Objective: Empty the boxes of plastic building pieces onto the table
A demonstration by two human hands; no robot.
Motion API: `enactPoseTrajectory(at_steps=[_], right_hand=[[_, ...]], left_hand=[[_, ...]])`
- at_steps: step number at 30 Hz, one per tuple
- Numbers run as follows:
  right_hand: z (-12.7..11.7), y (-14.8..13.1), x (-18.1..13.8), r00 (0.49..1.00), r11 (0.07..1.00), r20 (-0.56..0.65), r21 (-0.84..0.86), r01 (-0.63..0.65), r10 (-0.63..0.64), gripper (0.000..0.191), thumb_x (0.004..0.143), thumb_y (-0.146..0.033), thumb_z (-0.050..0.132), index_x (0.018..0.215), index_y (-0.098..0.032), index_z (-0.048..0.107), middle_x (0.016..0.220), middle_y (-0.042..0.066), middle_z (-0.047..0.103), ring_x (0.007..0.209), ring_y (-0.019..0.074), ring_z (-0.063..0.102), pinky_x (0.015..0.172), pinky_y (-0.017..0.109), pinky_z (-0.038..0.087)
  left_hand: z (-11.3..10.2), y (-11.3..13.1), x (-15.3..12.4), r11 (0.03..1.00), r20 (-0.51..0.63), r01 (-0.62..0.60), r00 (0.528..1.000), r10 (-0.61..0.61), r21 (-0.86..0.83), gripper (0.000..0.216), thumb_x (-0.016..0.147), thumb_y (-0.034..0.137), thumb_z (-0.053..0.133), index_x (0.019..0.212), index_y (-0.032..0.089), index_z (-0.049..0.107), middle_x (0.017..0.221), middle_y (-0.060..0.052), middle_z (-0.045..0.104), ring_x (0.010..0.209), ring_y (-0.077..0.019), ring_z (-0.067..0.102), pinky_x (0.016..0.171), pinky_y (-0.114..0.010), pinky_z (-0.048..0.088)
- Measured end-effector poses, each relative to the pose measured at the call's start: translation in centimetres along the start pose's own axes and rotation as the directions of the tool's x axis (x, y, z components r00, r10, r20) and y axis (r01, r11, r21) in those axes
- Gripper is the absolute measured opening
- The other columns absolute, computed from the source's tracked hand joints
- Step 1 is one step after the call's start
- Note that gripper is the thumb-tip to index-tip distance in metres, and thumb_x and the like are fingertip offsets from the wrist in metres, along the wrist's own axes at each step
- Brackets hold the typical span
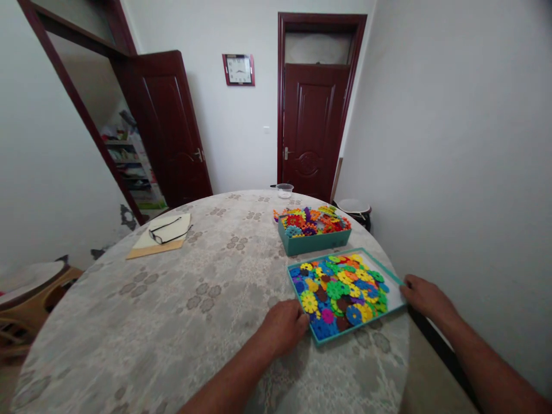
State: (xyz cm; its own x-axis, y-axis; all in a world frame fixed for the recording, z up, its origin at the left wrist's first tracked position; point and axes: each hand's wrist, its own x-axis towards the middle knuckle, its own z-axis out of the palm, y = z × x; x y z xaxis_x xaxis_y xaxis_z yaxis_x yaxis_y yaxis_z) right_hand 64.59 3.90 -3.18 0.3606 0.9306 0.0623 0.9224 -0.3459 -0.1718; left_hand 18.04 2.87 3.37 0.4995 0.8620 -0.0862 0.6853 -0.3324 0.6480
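A shallow teal box lid point(390, 269) with a white inside lies near the table's right edge, full of colourful plastic flower-shaped connector pieces point(338, 289). My left hand point(284, 328) grips its left side, fingers curled against the rim. On the opposite side my right hand point(425, 296) pinches the lid's right corner, just past the table edge. Right behind the lid stands a deeper teal box point(317, 242), heaped above its rim with more connector pieces point(310, 221) in red, orange, purple and yellow.
Folded black glasses point(166, 233) rest on a pad of paper point(149, 244) at the left of the round, cloth-covered table point(233, 276). A clear plastic bowl point(284, 191) stands at the far edge. Chairs are at the left point(38, 282) and behind right point(354, 208).
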Motion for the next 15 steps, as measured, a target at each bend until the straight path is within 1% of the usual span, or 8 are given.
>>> enactPoseTrajectory(at_steps=[2,4,5,7,8,10,12,15], right_hand=[[-0.3,1.2,1.6,0.999,0.999,0.01,-0.038,-0.033,0.034,0.014,0.087,-0.031,0.056,0.081,-0.021,0.063,0.085,0.011,0.072,0.08,0.0278,0.07,0.065,0.032,0.04],[-0.9,1.5,2.8,0.999,0.997,0.011,-0.063,-0.049,0.05,0.013,0.086,-0.029,0.057,0.08,-0.02,0.065,0.086,0.012,0.073,0.081,0.0283,0.07,0.066,0.032,0.041],[-1.3,1.2,3.3,0.998,0.996,-0.006,-0.071,-0.055,0.055,0.013,0.085,-0.027,0.057,0.08,-0.02,0.066,0.087,0.013,0.073,0.081,0.0285,0.07,0.067,0.033,0.042],[-2.6,-0.3,4.4,0.997,0.998,-0.069,-0.049,-0.036,0.033,0.014,0.085,-0.027,0.057,0.082,-0.019,0.069,0.089,0.015,0.074,0.082,0.0286,0.069,0.069,0.035,0.043],[-3.3,-1.5,5.0,0.994,1.0,-0.11,-0.004,-0.015,0.015,0.016,0.085,-0.027,0.057,0.084,-0.018,0.07,0.09,0.015,0.075,0.083,0.0284,0.069,0.072,0.035,0.044],[-4.9,-4.5,6.4,0.987,0.979,-0.153,0.192,0.073,-0.043,0.02,0.085,-0.03,0.059,0.09,-0.018,0.073,0.093,0.014,0.076,0.089,0.028,0.068,0.079,0.036,0.047],[-6.1,-7.8,8.4,0.994,0.87,-0.101,0.485,0.092,-0.049,0.022,0.084,-0.031,0.062,0.094,-0.017,0.076,0.101,0.014,0.076,0.098,0.0282,0.067,0.085,0.035,0.05],[-6.7,-11.7,11.8,1.0,0.756,-0.007,0.655,0.013,-0.011,0.032,0.086,-0.029,0.059,0.11,-0.013,0.074,0.109,0.015,0.075,0.099,0.0247,0.068,0.08,0.031,0.054]], left_hand=[[0.0,0.3,1.7,0.998,-0.015,-0.025,1.0,0.025,-0.055,0.022,0.091,0.031,0.054,0.089,0.022,0.073,0.097,-0.011,0.079,0.09,-0.0283,0.071,0.074,-0.034,0.046],[-0.6,0.1,3.2,0.994,-0.083,-0.043,0.996,0.034,-0.098,0.023,0.092,0.031,0.053,0.101,0.022,0.073,0.104,-0.009,0.078,0.095,-0.0264,0.071,0.079,-0.033,0.047],[-1.1,-0.2,3.9,0.992,-0.133,-0.047,0.991,0.031,-0.117,0.025,0.093,0.032,0.053,0.105,0.022,0.072,0.105,-0.008,0.078,0.096,-0.0251,0.07,0.081,-0.032,0.048],[-2.5,-1.0,5.4,0.987,-0.247,-0.046,0.969,0.007,-0.153,0.027,0.095,0.035,0.052,0.107,0.021,0.071,0.104,-0.007,0.077,0.095,-0.0233,0.07,0.083,-0.031,0.048],[-3.4,-1.5,6.2,0.985,-0.29,-0.034,0.957,-0.017,-0.169,0.028,0.096,0.038,0.052,0.105,0.02,0.071,0.103,-0.007,0.077,0.094,-0.023,0.07,0.082,-0.03,0.048],[-5.1,-2.2,8.1,0.978,-0.324,0.016,0.942,-0.084,-0.208,0.032,0.097,0.043,0.051,0.105,0.018,0.071,0.104,-0.01,0.076,0.096,-0.0235,0.07,0.082,-0.03,0.049],[-6.6,-2.8,10.4,0.949,-0.307,0.086,0.934,-0.183,-0.304,0.036,0.098,0.044,0.052,0.114,0.017,0.069,0.111,-0.013,0.076,0.099,-0.0239,0.07,0.08,-0.029,0.05],[-8.0,-3.3,13.9,0.905,-0.272,0.15,0.923,-0.273,-0.398,0.044,0.097,0.044,0.053,0.129,0.014,0.063,0.122,-0.017,0.073,0.101,-0.0242,0.071,0.076,-0.028,0.051]])
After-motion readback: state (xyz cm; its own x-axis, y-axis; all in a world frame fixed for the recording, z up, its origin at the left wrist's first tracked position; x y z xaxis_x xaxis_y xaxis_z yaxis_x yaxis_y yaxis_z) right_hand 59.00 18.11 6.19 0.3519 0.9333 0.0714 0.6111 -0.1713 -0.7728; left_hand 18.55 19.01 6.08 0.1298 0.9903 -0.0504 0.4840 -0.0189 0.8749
